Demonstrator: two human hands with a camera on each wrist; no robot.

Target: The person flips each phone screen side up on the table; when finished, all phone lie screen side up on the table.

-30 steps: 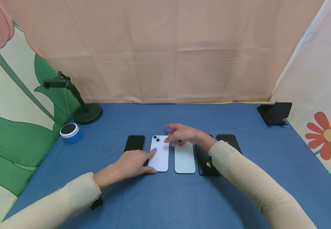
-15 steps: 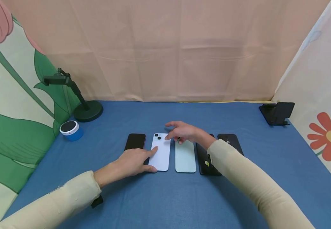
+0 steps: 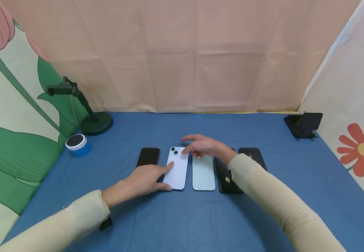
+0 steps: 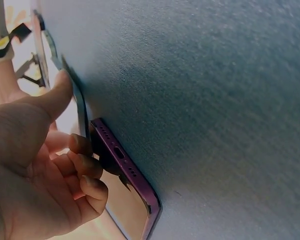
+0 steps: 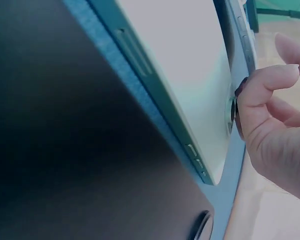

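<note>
lilac phone point(image 3: 179, 173) lies on bench point(image 3: 182, 220), midway btwn l & r edges. l hand point(image 3: 147, 178): thumb & index spread, touching it; r hand point(image 3: 203, 145) by its far corner, can't tell if pinching.

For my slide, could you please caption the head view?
Left hand and right hand at a lavender phone, beside a mint phone, on a blue cloth.

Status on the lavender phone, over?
Left hand touches near left corner of lavender phone; right hand at far right corner. It lies camera-side up. Tight neighbours: pale green phone right, dark-screened phone left.
</note>
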